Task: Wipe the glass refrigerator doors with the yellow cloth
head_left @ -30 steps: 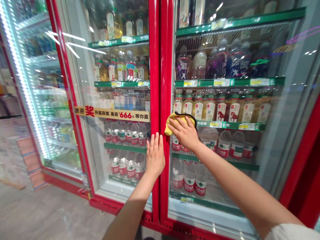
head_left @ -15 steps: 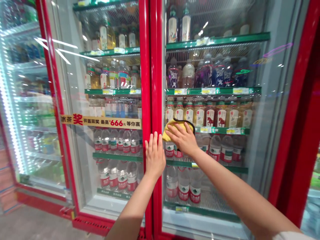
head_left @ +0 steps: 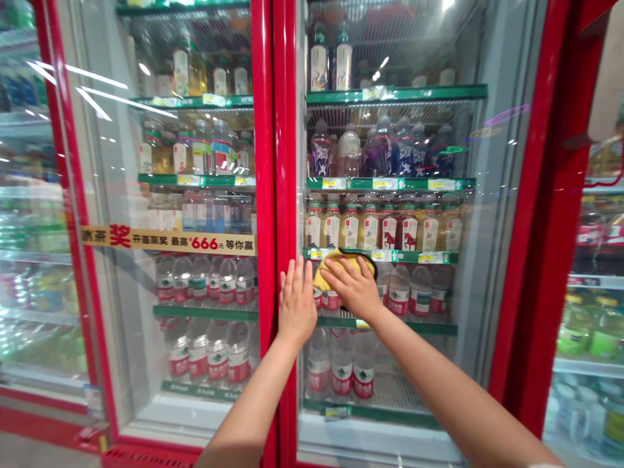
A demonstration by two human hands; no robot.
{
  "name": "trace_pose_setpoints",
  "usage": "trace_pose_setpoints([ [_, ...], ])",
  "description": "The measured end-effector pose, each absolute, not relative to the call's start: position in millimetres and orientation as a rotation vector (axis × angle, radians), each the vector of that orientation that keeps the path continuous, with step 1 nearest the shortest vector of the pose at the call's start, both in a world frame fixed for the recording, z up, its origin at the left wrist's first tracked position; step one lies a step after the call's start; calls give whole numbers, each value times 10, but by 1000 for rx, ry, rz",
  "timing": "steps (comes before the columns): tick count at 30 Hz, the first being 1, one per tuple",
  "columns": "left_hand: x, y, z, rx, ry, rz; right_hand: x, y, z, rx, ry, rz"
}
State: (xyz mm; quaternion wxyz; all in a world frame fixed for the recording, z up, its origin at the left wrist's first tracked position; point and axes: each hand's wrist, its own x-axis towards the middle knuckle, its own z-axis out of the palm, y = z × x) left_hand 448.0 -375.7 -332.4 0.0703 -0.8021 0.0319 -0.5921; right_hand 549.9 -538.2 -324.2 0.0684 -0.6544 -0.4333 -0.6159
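My right hand [head_left: 351, 289] presses a folded yellow cloth [head_left: 331, 273] flat against the glass of the right cooler door [head_left: 390, 149], level with a green shelf edge. My left hand [head_left: 295, 302] rests palm-forward with its fingers apart, holding nothing, on the red door frame [head_left: 285, 182] and the glass beside it. Behind the glass stand water bottles with red labels [head_left: 341, 367] and rows of tea bottles [head_left: 370, 227]. The cloth and my right hand hide part of the bottles behind them.
The left cooler door [head_left: 195, 383] holds more bottles and carries a yellow-and-red banner with Chinese text [head_left: 168, 239]. Another cooler [head_left: 585, 312] stands at the far right behind a red frame. A red grille base [head_left: 146, 457] runs along the bottom.
The view has swung to the right, so the doors sit further left. The yellow cloth under my right hand has slid down the glass. My left hand stays on the frame.
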Motion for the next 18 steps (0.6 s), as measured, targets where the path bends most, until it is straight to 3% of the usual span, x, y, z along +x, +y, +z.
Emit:
trace_pose_setpoints([
  [3,4512,-3808,-3328,-2421,89,-1785,5553,-5655,-3113,-1911,-1027,-1904],
  [6,4538,-3849,-3444,-2447,135,-1745,5564,-5925,-3459,-1879,-870,-1907],
  [10,4587,-3932,-3558,-2450,188,-1713,5520,-5969,-3877,-1946,-1050,-1930],
  [14,4673,-4073,-3491,-2416,218,-1730,5567,-5926,-3497,-2023,-1123,-1948],
  [18,4736,-4225,-3422,-2416,242,-1727,5696,-6262,-3115,-1995,-823,-1971],
])
